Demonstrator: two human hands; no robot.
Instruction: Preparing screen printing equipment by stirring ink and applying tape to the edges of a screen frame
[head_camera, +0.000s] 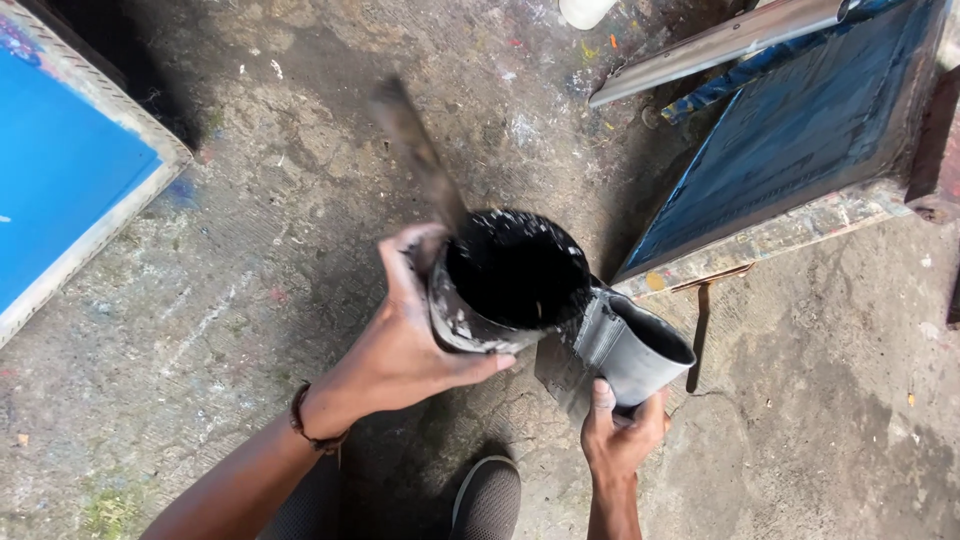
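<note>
My left hand (415, 340) grips a paint-smeared can (505, 285) full of black ink, tilted toward the right. A dark stirring stick (415, 150) stands in the can and leans up to the left, blurred. My right hand (620, 435) holds a smaller grey cup (640, 350) from below, right under the can's lower rim. The cup's mouth is dark inside and touches or nearly touches the can. A dark bead bracelet (305, 425) sits on my left wrist.
Stained concrete floor (250, 280) lies below. A blue framed printing screen (800, 130) leans at upper right with a metal squeegee bar (715, 45) above it. Another blue screen (60, 170) is at the left edge. My shoe (487, 500) shows at the bottom.
</note>
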